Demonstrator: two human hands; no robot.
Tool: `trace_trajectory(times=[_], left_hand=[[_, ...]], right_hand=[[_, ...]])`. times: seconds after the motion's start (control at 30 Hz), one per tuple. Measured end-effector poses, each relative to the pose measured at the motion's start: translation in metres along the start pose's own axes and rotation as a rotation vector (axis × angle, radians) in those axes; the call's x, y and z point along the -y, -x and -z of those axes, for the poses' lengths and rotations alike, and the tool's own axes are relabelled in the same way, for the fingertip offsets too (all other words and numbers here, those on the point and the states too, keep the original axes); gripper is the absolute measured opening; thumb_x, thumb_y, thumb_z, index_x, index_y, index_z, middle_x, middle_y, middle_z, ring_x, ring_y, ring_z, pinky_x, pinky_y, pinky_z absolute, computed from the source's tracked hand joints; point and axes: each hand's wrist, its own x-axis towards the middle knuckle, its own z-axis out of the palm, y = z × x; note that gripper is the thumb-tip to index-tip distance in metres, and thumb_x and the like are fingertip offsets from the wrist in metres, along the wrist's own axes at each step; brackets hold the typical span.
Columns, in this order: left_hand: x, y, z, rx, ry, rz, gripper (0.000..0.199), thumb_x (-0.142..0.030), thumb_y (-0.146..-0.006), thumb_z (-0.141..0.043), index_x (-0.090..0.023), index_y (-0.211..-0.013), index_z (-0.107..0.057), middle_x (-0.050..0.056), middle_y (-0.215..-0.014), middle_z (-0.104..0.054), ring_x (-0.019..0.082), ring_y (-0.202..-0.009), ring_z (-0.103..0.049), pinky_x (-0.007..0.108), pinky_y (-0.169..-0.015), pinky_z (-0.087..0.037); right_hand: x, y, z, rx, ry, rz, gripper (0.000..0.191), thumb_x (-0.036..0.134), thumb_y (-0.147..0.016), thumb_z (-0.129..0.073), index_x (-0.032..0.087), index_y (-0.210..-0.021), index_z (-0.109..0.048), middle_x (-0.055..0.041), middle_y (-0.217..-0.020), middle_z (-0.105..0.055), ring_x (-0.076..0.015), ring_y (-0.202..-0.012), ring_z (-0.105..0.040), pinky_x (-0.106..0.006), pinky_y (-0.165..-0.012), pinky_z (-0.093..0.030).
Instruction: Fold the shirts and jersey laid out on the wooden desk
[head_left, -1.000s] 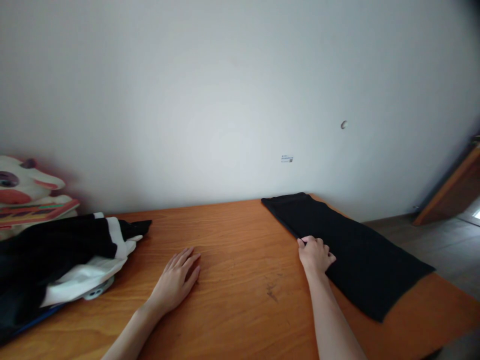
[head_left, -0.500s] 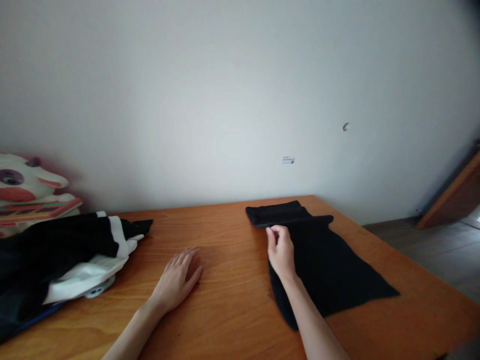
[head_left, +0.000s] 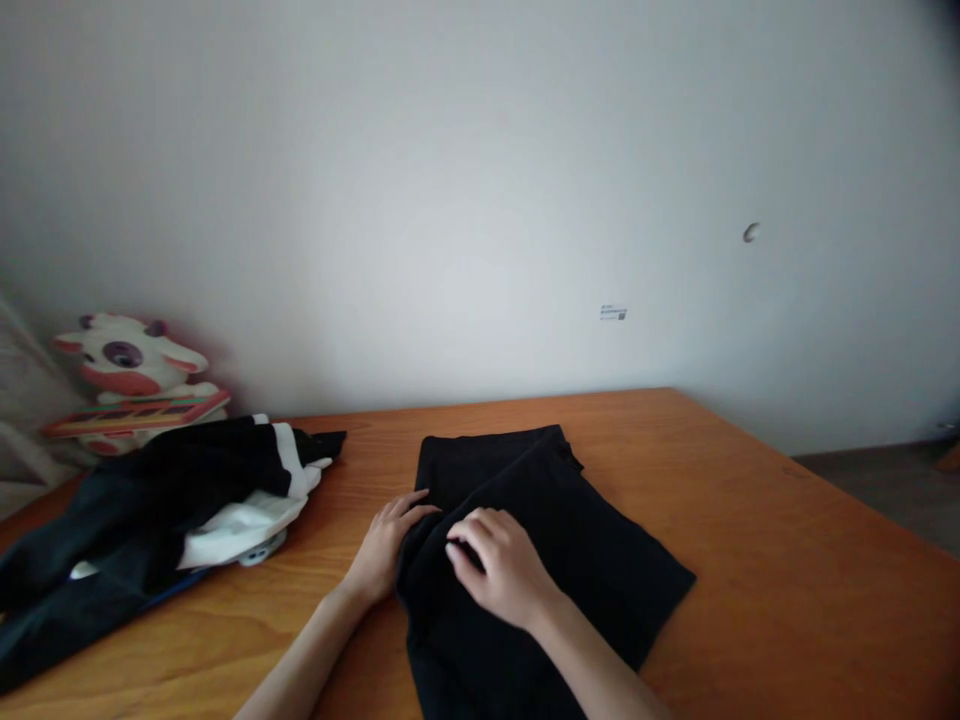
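A black garment [head_left: 585, 560] lies partly folded on the table, its kind not clear to me. Across it a raised fold runs diagonally from the upper right to the left edge. My right hand [head_left: 502, 565] is over this fold, fingers curled and thumb close to the fingertips, pinching the cloth. At the garment's left edge rests my left hand [head_left: 384, 545], fingers stretched out and touching the fabric; its thumb is hidden.
On the left of the wooden table [head_left: 750, 500] lies a heap of black and white clothes [head_left: 225, 470]. Behind it a toy cow with a keyboard [head_left: 139, 370] stands near the white wall [head_left: 450, 200]. The table's right edge drops to a grey floor [head_left: 885, 480].
The black garment has shifted left, and its folded part lies differently. My right hand has moved left with it. My left hand has gone right onto its edge. The view has turned slightly left.
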Motion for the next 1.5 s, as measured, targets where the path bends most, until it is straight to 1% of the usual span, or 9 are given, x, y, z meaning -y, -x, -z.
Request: trace_trajectory(times=[0.17, 0.37, 0.53, 0.7, 0.9, 1.13, 1.27, 1.4, 1.5], left_hand=[[0.002, -0.005, 0.002, -0.065, 0.265, 0.071, 0.029, -0.030, -0.084, -0.058, -0.026, -0.106, -0.076, 0.011, -0.134, -0.065, 0.031, -0.123, -0.061, 0.050, -0.109, -0.044], [0.014, -0.010, 0.001, -0.311, 0.697, 0.215, 0.023, -0.027, -0.072, -0.059, -0.021, -0.089, -0.072, 0.008, -0.107, -0.075, 0.027, -0.109, -0.067, 0.043, -0.101, -0.050], [0.006, -0.010, 0.001, -0.408, 0.771, 0.323, 0.025, -0.041, -0.073, -0.071, -0.020, -0.086, -0.070, 0.003, -0.083, -0.071, 0.022, -0.083, -0.065, 0.032, -0.079, -0.051], [-0.014, -0.005, 0.008, -0.372, 0.787, 0.253, 0.037, -0.055, -0.079, -0.071, -0.019, -0.089, -0.069, 0.003, -0.084, -0.068, 0.019, -0.079, -0.061, 0.028, -0.074, -0.048], [-0.027, -0.001, 0.015, -0.045, 0.695, 0.066, 0.041, -0.057, -0.091, -0.057, -0.019, -0.088, -0.071, 0.005, -0.083, -0.068, 0.020, -0.079, -0.060, 0.030, -0.077, -0.047], [-0.026, -0.003, 0.009, 0.025, 0.538, 0.025, 0.025, -0.044, -0.085, -0.070, -0.020, -0.078, -0.070, 0.002, -0.082, -0.065, 0.017, -0.077, -0.057, 0.027, -0.073, -0.045], [-0.021, -0.005, 0.009, -0.056, 0.850, 0.193, 0.031, -0.051, -0.087, -0.067, -0.020, -0.086, -0.067, 0.000, -0.080, -0.063, 0.016, -0.079, -0.057, 0.026, -0.076, -0.045], [-0.018, -0.008, 0.008, -0.264, 1.303, 0.301, 0.031, -0.050, -0.086, -0.069, -0.021, -0.084, -0.060, -0.001, -0.083, -0.063, 0.016, -0.080, -0.060, 0.027, -0.078, -0.049], [-0.021, -0.009, 0.008, -0.265, 1.521, 0.291, 0.027, -0.044, -0.084, -0.073, -0.021, -0.083, -0.058, 0.000, -0.085, -0.064, 0.017, -0.081, -0.063, 0.031, -0.081, -0.052]], right_hand=[[-0.071, 0.010, 0.025, -0.267, 0.335, -0.497, 0.034, 0.036, -0.095, -0.052, 0.013, -0.120, -0.058, -0.0190, -0.118, -0.064, -0.0315, -0.108, -0.062, -0.042, -0.084, -0.049], [-0.116, 0.029, 0.043, -0.235, 0.542, -0.904, 0.047, 0.046, -0.094, -0.051, 0.011, -0.122, -0.061, -0.0229, -0.118, -0.065, -0.0378, -0.109, -0.061, -0.050, -0.088, -0.045], [-0.107, 0.024, 0.045, -0.216, 0.443, -0.689, 0.028, 0.031, -0.096, -0.046, 0.019, -0.109, -0.068, -0.0121, -0.105, -0.073, -0.0272, -0.097, -0.065, -0.038, -0.081, -0.045], [-0.044, 0.006, 0.035, -0.300, 0.243, -0.165, 0.025, 0.024, -0.103, -0.044, 0.022, -0.103, -0.069, -0.0075, -0.101, -0.074, -0.0201, -0.095, -0.065, -0.038, -0.093, -0.039], [0.034, 0.004, -0.016, 0.037, -0.107, 0.279, 0.023, 0.012, -0.098, -0.049, 0.025, -0.093, -0.067, 0.0013, -0.091, -0.074, -0.0146, -0.087, -0.065, -0.032, -0.089, -0.042], [0.035, 0.007, -0.016, 0.130, -0.178, 0.210, 0.021, 0.013, -0.092, -0.053, 0.025, -0.107, -0.063, -0.0007, -0.092, -0.074, -0.0173, -0.086, -0.067, -0.032, -0.087, -0.046], [0.027, 0.001, 0.004, 0.008, -0.101, 0.123, 0.018, 0.018, -0.094, -0.053, 0.023, -0.110, -0.061, -0.0028, -0.090, -0.073, -0.0191, -0.083, -0.068, -0.034, -0.084, -0.047], [0.000, -0.001, 0.012, -0.151, -0.020, -0.183, 0.020, 0.032, -0.100, -0.048, 0.022, -0.110, -0.061, -0.0035, -0.085, -0.071, -0.0191, -0.075, -0.069, -0.030, -0.071, -0.049], [-0.026, 0.003, 0.014, -0.148, -0.007, -0.397, 0.025, 0.038, -0.099, -0.045, 0.023, -0.110, -0.062, -0.0005, -0.072, -0.068, -0.0187, -0.061, -0.066, -0.029, -0.058, -0.047]])
